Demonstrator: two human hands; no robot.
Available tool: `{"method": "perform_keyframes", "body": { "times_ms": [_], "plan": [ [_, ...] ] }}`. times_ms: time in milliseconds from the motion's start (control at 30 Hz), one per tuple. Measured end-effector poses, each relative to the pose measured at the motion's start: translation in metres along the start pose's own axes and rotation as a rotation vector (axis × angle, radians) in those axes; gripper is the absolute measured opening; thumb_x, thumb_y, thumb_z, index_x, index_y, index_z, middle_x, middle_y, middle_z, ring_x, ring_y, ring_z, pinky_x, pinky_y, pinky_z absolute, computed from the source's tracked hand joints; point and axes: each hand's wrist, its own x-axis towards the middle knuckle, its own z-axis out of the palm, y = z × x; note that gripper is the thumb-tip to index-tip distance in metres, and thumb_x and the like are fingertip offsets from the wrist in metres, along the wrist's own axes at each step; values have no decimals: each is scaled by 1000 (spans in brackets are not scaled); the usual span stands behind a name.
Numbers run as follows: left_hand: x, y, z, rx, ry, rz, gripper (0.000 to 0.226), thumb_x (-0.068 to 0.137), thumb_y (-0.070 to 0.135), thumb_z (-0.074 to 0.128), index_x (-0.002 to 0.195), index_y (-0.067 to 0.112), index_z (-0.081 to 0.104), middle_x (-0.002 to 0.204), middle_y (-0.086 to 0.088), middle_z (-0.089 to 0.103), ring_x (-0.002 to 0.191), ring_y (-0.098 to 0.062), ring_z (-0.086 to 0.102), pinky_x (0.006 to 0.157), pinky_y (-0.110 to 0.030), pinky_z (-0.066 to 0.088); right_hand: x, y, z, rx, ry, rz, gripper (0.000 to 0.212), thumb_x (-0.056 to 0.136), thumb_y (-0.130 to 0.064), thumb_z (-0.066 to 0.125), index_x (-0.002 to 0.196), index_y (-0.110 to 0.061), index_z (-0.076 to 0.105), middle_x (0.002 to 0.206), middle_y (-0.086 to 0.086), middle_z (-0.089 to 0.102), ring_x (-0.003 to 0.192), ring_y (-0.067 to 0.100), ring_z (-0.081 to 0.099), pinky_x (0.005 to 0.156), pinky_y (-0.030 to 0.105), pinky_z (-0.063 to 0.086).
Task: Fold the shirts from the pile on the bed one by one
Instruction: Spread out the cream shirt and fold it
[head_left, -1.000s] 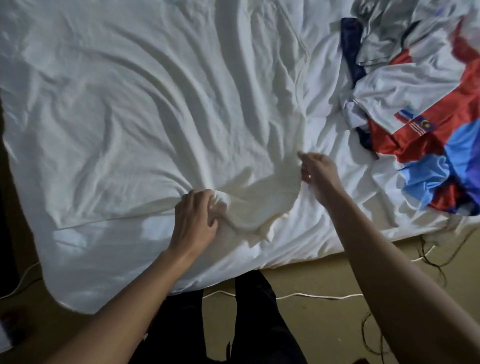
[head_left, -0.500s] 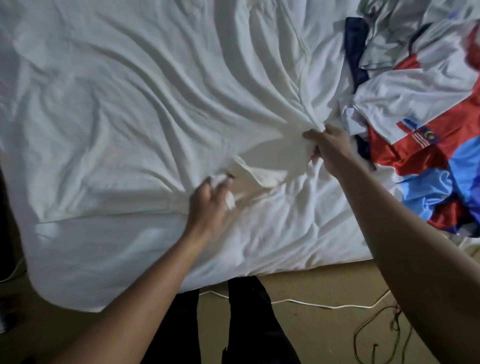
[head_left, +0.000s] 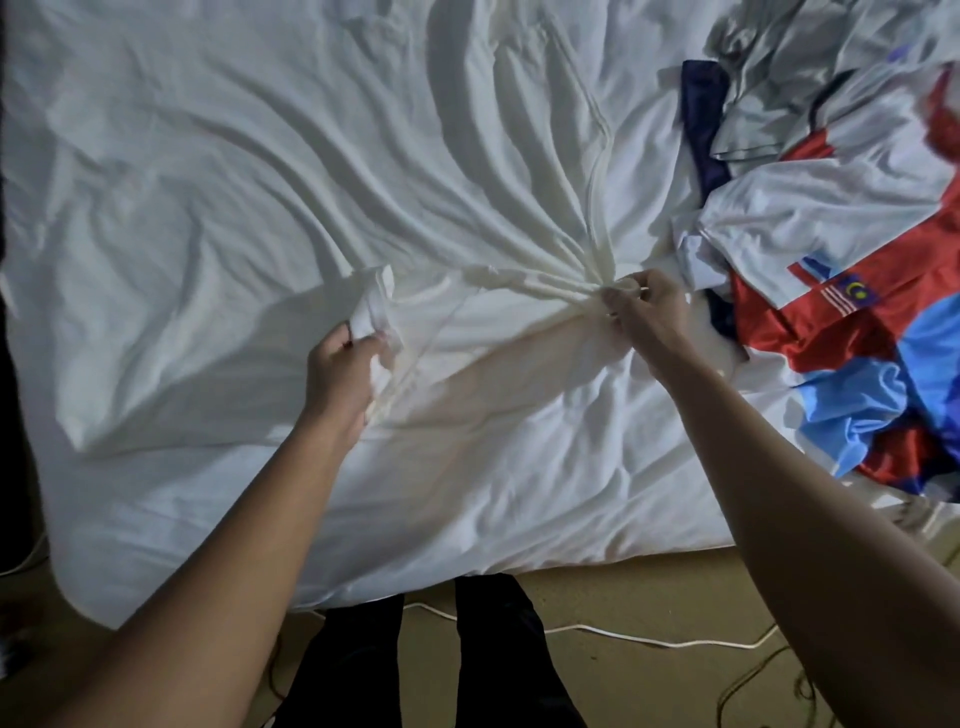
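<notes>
A large white shirt (head_left: 311, 171) lies spread and wrinkled over the white bed (head_left: 493, 499). My left hand (head_left: 343, 369) grips a bunched corner of its near edge, lifted off the bed. My right hand (head_left: 649, 312) pinches a gathered fold of the same shirt, with creases fanning away from it. The pile of shirts (head_left: 841, 249) in white, red, blue and navy lies at the right, just beyond my right hand.
The bed's near edge (head_left: 467, 571) runs across the lower part of the view. Below it is tan floor with a white cable (head_left: 623, 636) and dark cables (head_left: 753, 680). My dark-trousered legs (head_left: 431, 660) stand against the bed.
Both hands have carried the shirt's near edge away from me, up the bed. My left hand has moved left and my right hand has gone right toward the pile.
</notes>
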Motion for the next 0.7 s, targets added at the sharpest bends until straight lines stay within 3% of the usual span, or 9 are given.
{"method": "perform_keyframes", "body": {
  "times_ms": [100, 167, 233, 300, 367, 467, 533, 600, 700],
  "plan": [
    [1, 1, 0, 195, 44, 50, 21, 86, 37, 72, 102, 24, 68, 91, 7, 71, 79, -12, 63, 73, -30, 51, -6, 3, -4, -224, 63, -139, 34, 80, -24, 67, 112, -17, 61, 111, 4, 65, 107, 27, 60, 85, 32, 45],
    [-6, -2, 4, 403, 0, 61, 45, 79, 55, 78, 111, 27, 62, 100, 11, 71, 91, -13, 67, 81, -33, 54, -11, 3, -2, -367, 86, -393, 56, 79, -14, 67, 133, -9, 52, 132, 14, 53, 126, 33, 47, 103, 33, 35],
    [-16, -5, 10, 531, -14, 93, 58, 74, 55, 85, 113, 23, 57, 99, 7, 68, 89, -17, 64, 78, -35, 52, -12, 3, 2, -525, 63, -630, 66, 77, -17, 72, 138, -9, 48, 137, 16, 49, 128, 36, 44, 108, 39, 32],
    [-24, -10, 18, 637, -5, 159, 58, 73, 46, 88, 107, 15, 53, 92, 0, 64, 84, -25, 60, 74, -38, 51, -10, 4, 7, -651, 5, -711, 62, 78, -27, 75, 134, -14, 52, 135, 11, 50, 124, 36, 46, 103, 49, 38],
    [-29, -14, 23, 710, -6, 228, 42, 77, 32, 81, 94, 10, 49, 82, -4, 58, 78, -31, 57, 67, -39, 45, -10, 6, 13, -685, -17, -718, 53, 78, -35, 74, 124, -17, 56, 132, 9, 51, 122, 37, 47, 101, 53, 41],
    [-35, -15, 26, 584, -30, 186, 28, 79, 17, 67, 79, 8, 40, 71, -3, 45, 66, -24, 44, 59, -37, 34, -9, 9, 24, -660, -6, -640, 50, 82, -45, 68, 124, -20, 57, 132, 5, 53, 124, 34, 47, 102, 50, 42],
    [-38, -13, 23, 484, -58, 163, 26, 78, 16, 62, 80, 4, 39, 70, -3, 41, 63, -18, 36, 56, -33, 33, -6, 13, 26, -628, 28, -669, 36, 87, -35, 60, 116, -14, 62, 124, 10, 57, 115, 38, 52, 96, 51, 47],
    [-42, -11, 17, 457, -74, 174, 24, 78, 15, 61, 82, 3, 40, 70, -1, 41, 63, -15, 34, 55, -31, 32, -2, 21, 20, -526, 80, -684, 19, 82, -11, 52, 96, -4, 63, 105, 18, 60, 98, 42, 55, 82, 51, 50],
    [-44, -16, 7, 481, -104, 199, 22, 79, 14, 62, 81, 6, 41, 69, 1, 39, 63, -14, 33, 55, -31, 32, 3, 23, 3, -472, 188, -635, 17, 76, 5, 49, 84, -1, 63, 91, 17, 60, 90, 39, 55, 71, 44, 47]
  ]
}}
